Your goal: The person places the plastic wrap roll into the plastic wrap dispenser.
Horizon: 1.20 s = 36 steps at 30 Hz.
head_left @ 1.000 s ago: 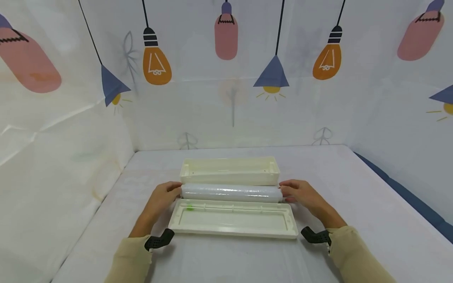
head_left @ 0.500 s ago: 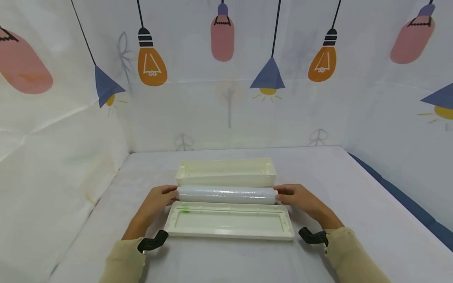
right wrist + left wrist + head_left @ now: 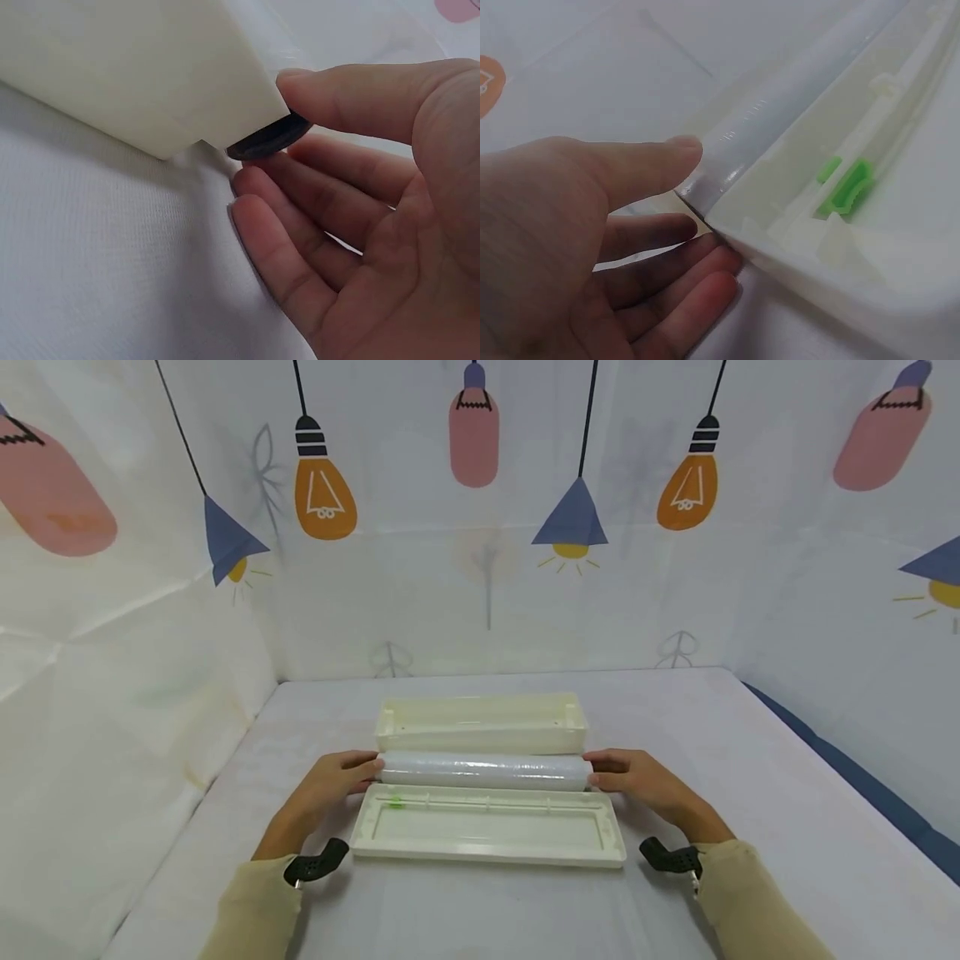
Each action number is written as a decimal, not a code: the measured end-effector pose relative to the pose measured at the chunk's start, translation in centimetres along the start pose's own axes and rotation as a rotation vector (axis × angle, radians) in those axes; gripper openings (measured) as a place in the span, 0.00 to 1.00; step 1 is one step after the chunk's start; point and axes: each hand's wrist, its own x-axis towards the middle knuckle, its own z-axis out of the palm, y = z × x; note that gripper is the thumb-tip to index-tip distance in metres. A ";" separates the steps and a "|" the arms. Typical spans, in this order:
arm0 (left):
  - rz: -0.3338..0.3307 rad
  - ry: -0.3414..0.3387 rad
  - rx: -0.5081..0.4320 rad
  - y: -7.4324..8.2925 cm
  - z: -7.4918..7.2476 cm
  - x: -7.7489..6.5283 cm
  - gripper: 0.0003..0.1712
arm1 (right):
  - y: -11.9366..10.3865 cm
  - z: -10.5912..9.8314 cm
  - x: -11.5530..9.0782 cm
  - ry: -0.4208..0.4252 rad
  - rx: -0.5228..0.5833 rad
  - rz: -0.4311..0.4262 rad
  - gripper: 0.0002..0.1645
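A roll of clear plastic wrap (image 3: 483,770) lies crosswise on the table. My left hand (image 3: 330,785) holds its left end, thumb on top and the other fingers low by the end, as the left wrist view shows. At the opposite end my right hand (image 3: 648,785) grips the roll, its thumb above a dark round end (image 3: 270,139) and fingers beneath. Close in front lies a shallow cream lid (image 3: 487,831) with a small green slider (image 3: 847,187) on its rail. Just behind the roll stands a deeper cream box (image 3: 480,739), its hollow facing up.
A white cloth covers the table (image 3: 480,910). Pale curtains printed with lamps (image 3: 487,585) hang behind and at both sides. A dark blue strip (image 3: 847,760) runs along the right edge.
The head view has shifted slightly. Both thumbs have moved a little onto the roll's ends. The roll, lid and box keep nearly the same places relative to each other.
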 end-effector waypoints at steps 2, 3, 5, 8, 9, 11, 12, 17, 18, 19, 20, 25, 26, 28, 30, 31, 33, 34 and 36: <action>0.003 0.004 0.017 0.0 -0.2 -0.1 0.45 | 0.0 0.0 0.1 -0.013 0.006 -0.013 0.36; 0.005 0.005 0.024 0.0 -0.3 -0.1 0.45 | 0.1 0.0 0.2 -0.021 0.006 -0.021 0.36; 0.006 0.011 0.031 0.0 -0.4 -0.1 0.44 | 0.1 0.1 0.3 -0.030 0.012 -0.028 0.37; 0.019 0.028 0.032 0.0 -0.3 0.0 0.43 | 0.1 0.1 0.4 -0.034 0.016 -0.028 0.36; 0.026 0.035 0.027 0.0 -0.3 0.1 0.42 | 0.2 0.1 0.4 -0.030 0.016 -0.024 0.36; 0.043 0.049 0.014 0.0 0.0 0.1 0.40 | 0.2 0.1 0.4 -0.018 0.024 -0.016 0.35; 0.052 0.051 0.012 0.0 0.2 0.1 0.39 | 0.3 0.0 0.3 -0.013 0.023 -0.016 0.35; 0.064 0.060 0.002 0.2 0.8 0.0 0.36 | 0.6 -0.1 0.2 0.017 0.022 -0.012 0.35; 0.061 0.063 0.007 0.1 0.9 0.0 0.36 | 0.6 -0.1 0.2 0.024 0.015 -0.008 0.36; 0.064 0.065 0.005 0.1 0.9 0.0 0.36 | 0.6 -0.1 0.2 0.025 0.011 -0.008 0.36; 0.063 0.069 0.006 0.1 1.0 0.0 0.36 | 0.5 0.0 0.3 0.026 0.009 -0.009 0.36; 0.090 0.082 0.008 -0.1 1.0 0.2 0.36 | 0.2 0.0 0.2 0.038 -0.016 -0.029 0.37; 0.096 0.086 0.003 -0.1 1.0 0.1 0.36 | 0.2 0.0 0.2 0.046 -0.016 -0.027 0.37; 0.108 0.095 -0.009 -0.2 0.9 0.1 0.36 | 0.2 0.1 0.2 0.062 -0.025 -0.027 0.37; 0.105 0.103 -0.024 -0.2 0.8 0.0 0.37 | 0.2 0.2 0.2 0.069 -0.019 -0.023 0.38; 0.101 0.108 -0.034 -0.1 0.8 0.0 0.38 | 0.2 0.2 0.2 0.070 -0.007 -0.021 0.38; 0.092 0.117 -0.052 0.0 0.7 0.0 0.38 | 0.2 0.2 0.1 0.073 0.016 -0.018 0.38; 0.088 0.122 -0.062 0.1 0.7 0.0 0.38 | 0.1 0.2 0.1 0.073 0.036 -0.021 0.39; 0.090 0.127 -0.084 0.2 0.7 0.1 0.38 | 0.0 0.1 0.1 0.078 0.077 -0.030 0.38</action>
